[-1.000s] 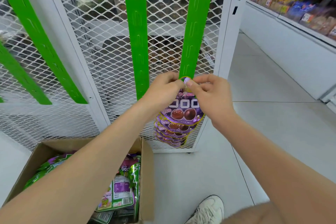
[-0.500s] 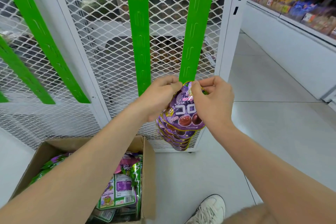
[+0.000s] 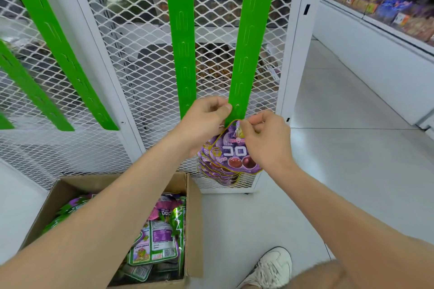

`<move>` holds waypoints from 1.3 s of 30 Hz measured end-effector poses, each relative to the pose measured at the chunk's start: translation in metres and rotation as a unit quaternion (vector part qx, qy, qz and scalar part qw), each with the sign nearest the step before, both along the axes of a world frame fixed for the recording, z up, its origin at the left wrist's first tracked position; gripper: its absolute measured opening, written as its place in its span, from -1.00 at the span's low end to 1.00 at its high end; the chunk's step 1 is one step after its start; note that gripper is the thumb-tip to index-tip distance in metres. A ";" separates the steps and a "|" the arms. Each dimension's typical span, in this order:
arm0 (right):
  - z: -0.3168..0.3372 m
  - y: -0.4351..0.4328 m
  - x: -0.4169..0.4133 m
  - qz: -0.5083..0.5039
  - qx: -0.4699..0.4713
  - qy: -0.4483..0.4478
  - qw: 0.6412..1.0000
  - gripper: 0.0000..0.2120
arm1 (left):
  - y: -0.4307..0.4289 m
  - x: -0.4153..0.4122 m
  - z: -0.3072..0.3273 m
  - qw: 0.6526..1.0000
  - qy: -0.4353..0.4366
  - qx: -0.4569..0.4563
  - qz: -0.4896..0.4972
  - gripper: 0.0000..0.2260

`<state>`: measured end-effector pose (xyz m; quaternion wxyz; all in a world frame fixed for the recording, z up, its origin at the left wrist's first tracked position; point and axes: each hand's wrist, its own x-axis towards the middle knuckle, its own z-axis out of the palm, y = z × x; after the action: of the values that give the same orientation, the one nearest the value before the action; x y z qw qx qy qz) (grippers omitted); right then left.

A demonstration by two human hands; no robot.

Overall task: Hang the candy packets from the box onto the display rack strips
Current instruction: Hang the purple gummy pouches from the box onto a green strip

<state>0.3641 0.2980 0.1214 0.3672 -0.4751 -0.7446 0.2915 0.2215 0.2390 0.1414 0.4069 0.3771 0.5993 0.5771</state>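
Head view: left hand (image 3: 206, 122) pinches the green strip (image 3: 249, 54) steady. Right hand (image 3: 265, 141) pinches the purple packet (image 3: 234, 152) top, just below the strip's hook.

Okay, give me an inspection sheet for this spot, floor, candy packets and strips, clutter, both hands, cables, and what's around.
Surface: pale tiled floor, bare where visible.
Job's things: purple candy packets hang stacked low on the right green strip; the middle green strip carries none in view; the cardboard box holds more packets, green and purple.
Clutter: nothing seen.
Hands: left hand pinches the right strip's edge; right hand pinches the top of the front packet at the strip.
Cables: nothing seen.
Surroundings: white mesh rack, more green strips at left, stocked store shelves at right, a white shoe below.
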 end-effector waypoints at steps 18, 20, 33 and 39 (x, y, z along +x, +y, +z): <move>0.029 -0.016 0.006 0.042 0.084 0.030 0.995 -0.88 | -0.001 0.004 0.008 0.997 -0.078 -0.013 0.013 -0.85; 0.030 -0.012 0.004 0.017 0.071 0.045 0.996 -0.87 | -0.002 0.007 0.010 0.993 -0.114 -0.007 0.013 -0.86; 0.034 -0.016 -0.003 -0.033 0.051 0.056 0.997 -0.86 | 0.000 0.009 0.008 0.991 -0.127 0.001 0.031 -0.80; 0.031 -0.020 -0.005 -0.045 0.083 0.041 0.995 -0.86 | 0.001 0.008 0.004 0.993 -0.114 0.002 0.040 -0.68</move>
<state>0.3595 0.2780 0.1527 0.4480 -0.4638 -0.7284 0.2315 0.2298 0.2397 0.1454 0.4484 0.2853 0.5627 0.6331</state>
